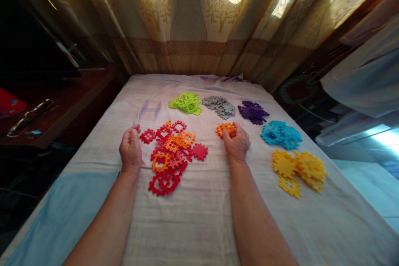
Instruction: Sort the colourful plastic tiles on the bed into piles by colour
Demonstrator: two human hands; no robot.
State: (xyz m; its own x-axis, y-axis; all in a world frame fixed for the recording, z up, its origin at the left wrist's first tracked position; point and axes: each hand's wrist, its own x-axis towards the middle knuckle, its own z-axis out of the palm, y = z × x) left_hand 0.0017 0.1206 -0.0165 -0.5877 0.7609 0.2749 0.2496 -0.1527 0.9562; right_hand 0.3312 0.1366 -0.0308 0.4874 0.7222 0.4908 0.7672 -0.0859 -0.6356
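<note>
Orange pieces (225, 129) with notched edges are between the thumb and fingers of my right hand (237, 143), low over the sheet right of centre. My left hand (131, 147) rests at the left of a mixed pile, its fingers curled and pressed together; whether anything is inside is hidden. That pile holds red pieces (200, 151) and several orange pieces (160, 161), some overlapping. Behind lie a lime green pile (186, 103), a grey pile (219, 106) and a purple pile (253, 112). Blue pieces (281, 134) and yellow pieces (311, 170) lie to the right.
A pale sheet (187, 228) covers the work surface, with a light blue cloth (68, 212) at the left. Patterned curtains (190, 20) hang behind. A dark wooden desk (90, 91) stands at the left, and white fabric (361, 75) hangs at the right.
</note>
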